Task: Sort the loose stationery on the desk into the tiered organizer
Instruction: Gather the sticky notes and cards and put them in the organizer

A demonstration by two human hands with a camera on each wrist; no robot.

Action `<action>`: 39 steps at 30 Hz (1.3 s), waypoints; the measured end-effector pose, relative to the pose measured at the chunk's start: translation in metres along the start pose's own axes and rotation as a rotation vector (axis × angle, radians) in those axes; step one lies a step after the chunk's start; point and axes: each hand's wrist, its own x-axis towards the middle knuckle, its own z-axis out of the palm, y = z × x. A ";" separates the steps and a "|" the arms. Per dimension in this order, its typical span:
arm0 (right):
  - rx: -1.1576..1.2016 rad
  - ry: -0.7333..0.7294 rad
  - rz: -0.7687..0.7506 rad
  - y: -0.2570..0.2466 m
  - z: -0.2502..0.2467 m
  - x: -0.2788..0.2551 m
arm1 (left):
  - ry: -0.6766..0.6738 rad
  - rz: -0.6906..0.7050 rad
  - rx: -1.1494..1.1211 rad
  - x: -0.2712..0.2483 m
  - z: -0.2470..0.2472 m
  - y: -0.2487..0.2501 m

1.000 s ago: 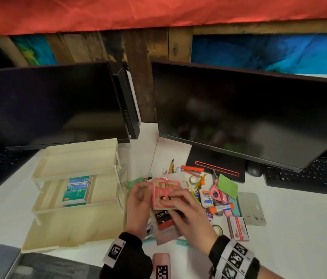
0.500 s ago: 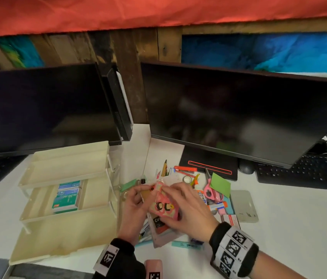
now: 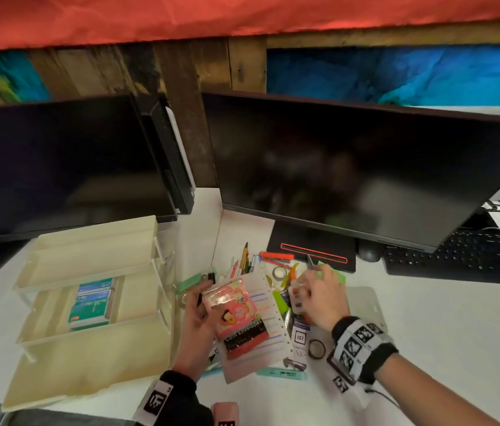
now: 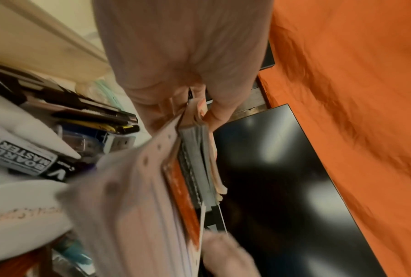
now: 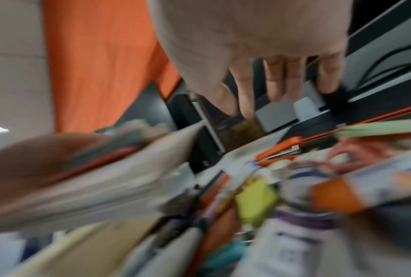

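From the head view, the left hand (image 3: pixel 197 325) is holding a stack at the frame's 6 o'clock: a pink packet (image 3: pixel 230 305) on top, a coin envelope box (image 3: pixel 244 339) under it, and a punched sheet (image 3: pixel 268 318) beneath, with the thumb lying on the packet's left edge. The right hand (image 3: pixel 322 298) is hovering at 3 o'clock of the stack, above the stationery pile (image 3: pixel 279 272), its fingers pointing down and loosely spread; whether they are touching anything cannot be told. The organizer (image 3: pixel 89 302) is standing at 9 o'clock of the hands, on the desk (image 3: pixel 427 333), with green boxes (image 3: pixel 92 302) sitting in its middle tier. Two dark monitors (image 3: pixel 334 167) are standing behind at 12 o'clock, and a keyboard (image 3: pixel 464 256) is lying at 3 o'clock.

From the left wrist, the left hand (image 4: pixel 183 56) is pinching the stack edge-on, fingers curling round the packet (image 4: pixel 211 159) and the sheet (image 4: pixel 138 187). A marker (image 4: pixel 26 163) is lying at 9 o'clock, among pens.

From the right wrist, the picture is blurring heavily. The right hand (image 5: pixel 252 37) is hanging with fingers (image 5: pixel 274 82) straight and slightly apart, holding nothing, over the pile (image 5: pixel 271 196). The stack is showing at 9 o'clock.
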 end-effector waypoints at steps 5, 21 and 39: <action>-0.256 -0.314 0.086 0.026 0.013 0.020 | -0.006 0.060 0.110 -0.003 -0.002 0.000; 0.234 0.279 0.009 0.030 -0.044 0.026 | -0.066 0.094 0.051 -0.001 -0.008 0.008; 0.787 0.190 -0.435 -0.120 -0.011 -0.063 | -0.126 -0.075 0.004 0.013 -0.048 0.038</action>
